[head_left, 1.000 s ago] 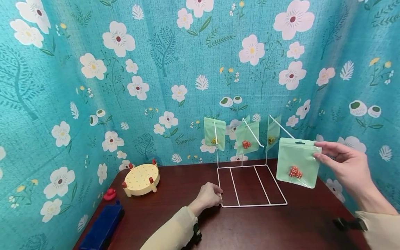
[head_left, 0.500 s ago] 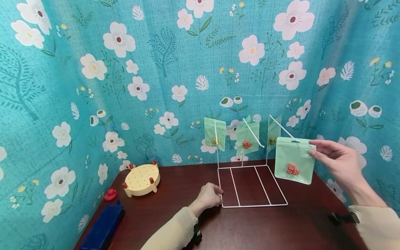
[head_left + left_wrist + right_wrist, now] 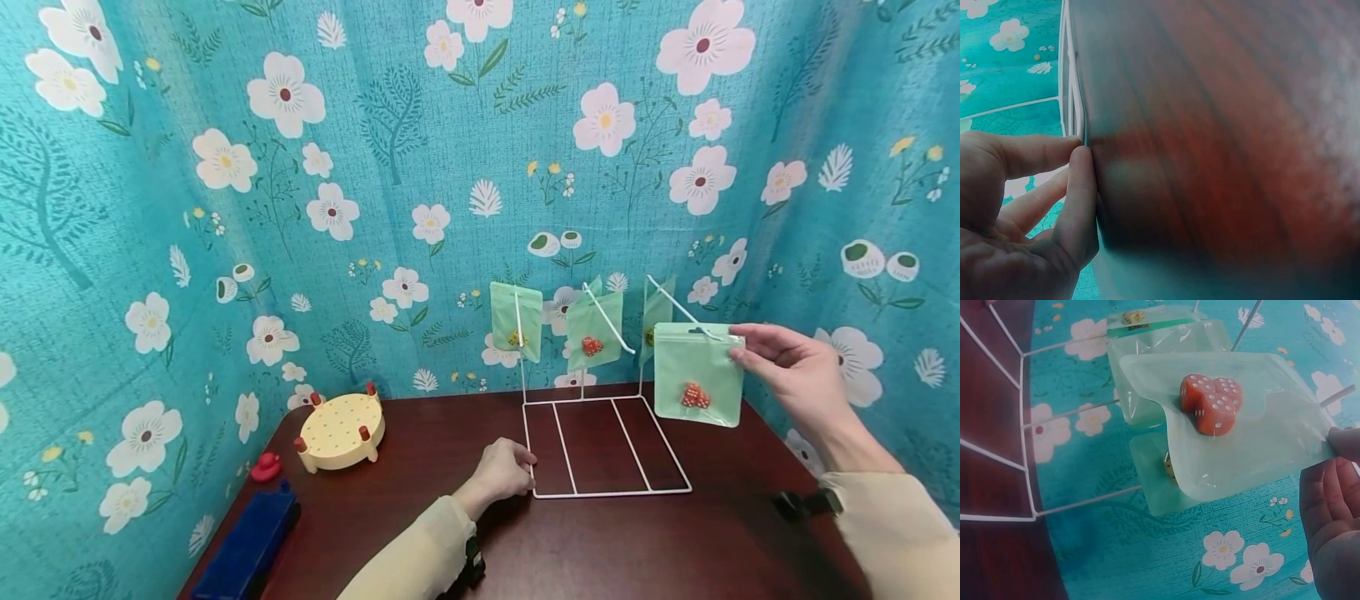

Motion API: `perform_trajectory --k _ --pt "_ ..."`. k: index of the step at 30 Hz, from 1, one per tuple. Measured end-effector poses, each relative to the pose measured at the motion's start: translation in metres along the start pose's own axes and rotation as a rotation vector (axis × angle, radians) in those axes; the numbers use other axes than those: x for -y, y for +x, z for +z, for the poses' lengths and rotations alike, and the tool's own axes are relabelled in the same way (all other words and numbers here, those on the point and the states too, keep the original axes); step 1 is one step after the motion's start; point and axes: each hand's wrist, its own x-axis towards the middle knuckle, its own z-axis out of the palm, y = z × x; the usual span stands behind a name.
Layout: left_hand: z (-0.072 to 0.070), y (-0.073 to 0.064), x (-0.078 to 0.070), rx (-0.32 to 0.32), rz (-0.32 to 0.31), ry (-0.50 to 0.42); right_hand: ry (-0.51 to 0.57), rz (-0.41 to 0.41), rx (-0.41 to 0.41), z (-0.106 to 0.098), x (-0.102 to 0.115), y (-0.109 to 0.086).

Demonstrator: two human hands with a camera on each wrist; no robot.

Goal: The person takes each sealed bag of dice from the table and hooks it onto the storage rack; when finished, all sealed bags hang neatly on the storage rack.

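My right hand (image 3: 806,379) pinches the right edge of a pale green zip bag (image 3: 675,367) holding three red dice (image 3: 1210,403). A slanted prong of the white wire rack (image 3: 611,494) reaches the bag's hang hole, and its tip (image 3: 1339,395) shows beyond the bag in the right wrist view. My left hand (image 3: 501,468) holds the left side of the rack's base between thumb and fingers, low at the table. On the left prong hangs a green bag (image 3: 504,308) with yellow dice; the middle prong bears another (image 3: 603,312) with red dice.
Behind the held bag, another green bag (image 3: 654,304) hangs on the right prong, partly hidden. A yellow round pegged stool toy (image 3: 341,429), a red rubber duck (image 3: 266,467) and a blue box-like object (image 3: 243,546) stand left on the dark table (image 3: 585,550). A floral curtain encloses the back.
My right hand has moved left and slightly up with the bag, bringing its hole to the right prong, whose tip now shows in front. The left hand stays at the rack's base.
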Motion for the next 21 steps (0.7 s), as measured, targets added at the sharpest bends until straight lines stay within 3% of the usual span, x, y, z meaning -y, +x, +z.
perform_trajectory --k 5,11,21 --pt "0.0 0.001 0.001 -0.007 0.008 0.009 0.154 -0.019 0.03 0.002 -0.006 0.005" --pt "0.0 0.001 0.001 -0.007 0.004 0.006 0.125 0.017 0.0 0.003 -0.011 0.01" --pt "0.001 0.0 -0.001 -0.011 -0.009 0.007 0.206 0.02 -0.012 0.005 -0.016 0.019"
